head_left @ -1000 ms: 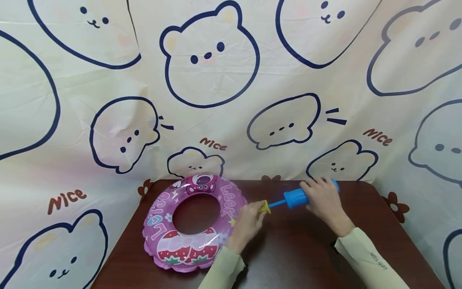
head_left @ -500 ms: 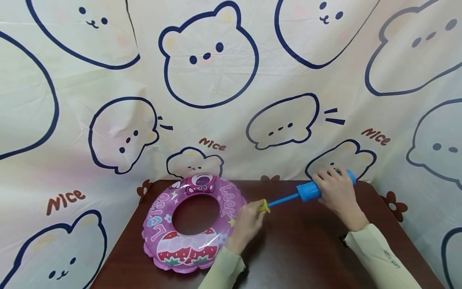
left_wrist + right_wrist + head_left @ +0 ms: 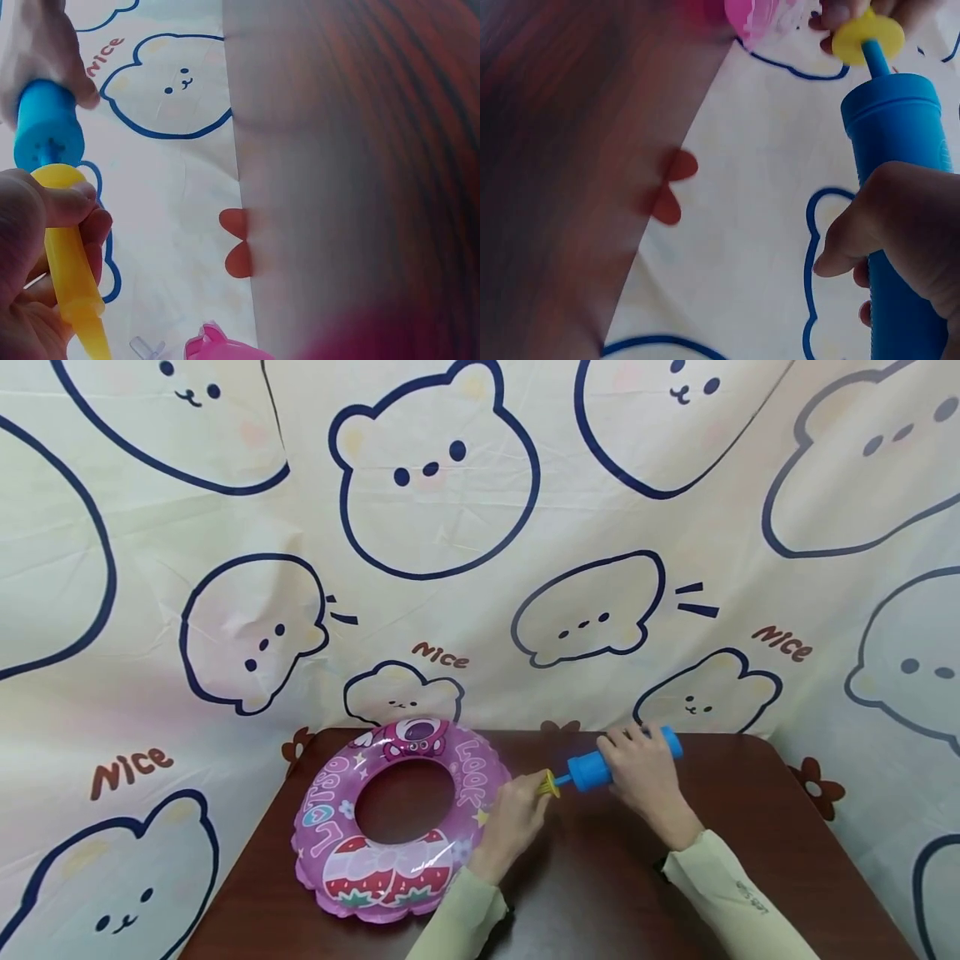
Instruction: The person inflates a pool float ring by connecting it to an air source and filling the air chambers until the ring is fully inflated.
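Observation:
A hand air pump has a blue barrel (image 3: 590,771), a thin blue rod and a yellow nozzle end (image 3: 71,262). My left hand (image 3: 517,814) pinches the yellow part between thumb and fingers, just behind its round flange. Wrapped round the blue barrel is my right hand (image 3: 645,777), and only a short length of rod (image 3: 875,58) shows between flange and barrel. To the left lies a puffed-up pink swim ring (image 3: 322,860) with strawberry and bear prints; my left hand is over its right edge. Whether the nozzle touches the ring cannot be told.
Under everything is a dark brown wooden table (image 3: 600,893). Behind it and at both sides hangs a pale cloth (image 3: 480,610) with bear outlines. A small clear valve piece (image 3: 147,348) shows near the ring in the left wrist view.
My right hand first drew the blue barrel away to the right, lengthening the visible rod, then came back left so the rod is short now. The left hand stayed at the yellow part.

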Demonstrator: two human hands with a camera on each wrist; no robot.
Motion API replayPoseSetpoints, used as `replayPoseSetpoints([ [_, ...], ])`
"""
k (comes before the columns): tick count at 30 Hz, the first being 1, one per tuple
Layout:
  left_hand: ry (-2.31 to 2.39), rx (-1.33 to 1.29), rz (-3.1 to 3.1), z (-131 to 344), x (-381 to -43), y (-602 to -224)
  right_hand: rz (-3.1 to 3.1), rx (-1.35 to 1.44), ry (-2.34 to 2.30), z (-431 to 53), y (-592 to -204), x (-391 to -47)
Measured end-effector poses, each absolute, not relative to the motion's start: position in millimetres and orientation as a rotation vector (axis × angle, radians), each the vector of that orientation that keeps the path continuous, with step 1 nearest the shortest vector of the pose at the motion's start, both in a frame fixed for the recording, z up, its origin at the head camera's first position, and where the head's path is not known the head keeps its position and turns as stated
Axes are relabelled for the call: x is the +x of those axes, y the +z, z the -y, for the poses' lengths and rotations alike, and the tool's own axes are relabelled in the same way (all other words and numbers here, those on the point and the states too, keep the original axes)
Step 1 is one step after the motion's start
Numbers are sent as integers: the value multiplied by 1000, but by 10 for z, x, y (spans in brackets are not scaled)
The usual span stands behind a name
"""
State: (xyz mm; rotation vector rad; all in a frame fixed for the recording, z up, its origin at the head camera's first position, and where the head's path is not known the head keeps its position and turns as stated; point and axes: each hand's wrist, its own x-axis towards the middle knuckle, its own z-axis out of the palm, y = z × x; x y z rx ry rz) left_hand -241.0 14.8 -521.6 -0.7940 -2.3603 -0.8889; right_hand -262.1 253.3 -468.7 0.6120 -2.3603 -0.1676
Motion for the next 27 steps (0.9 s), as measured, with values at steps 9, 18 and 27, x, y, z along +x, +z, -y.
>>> replayPoseSetpoints([
  [9,-862,-765,2401,-142,-2384,-5232,2360,630,-179,-2283,-4806,-2579],
  [18,-908,-810,2385,-144,-2390,-5263,2412,579,-91,-2642,-4761,-2577],
  [27,-921,-797,2354,-115,-2395,-5288,2327,521,-74,-3120,-4517,-2568],
])
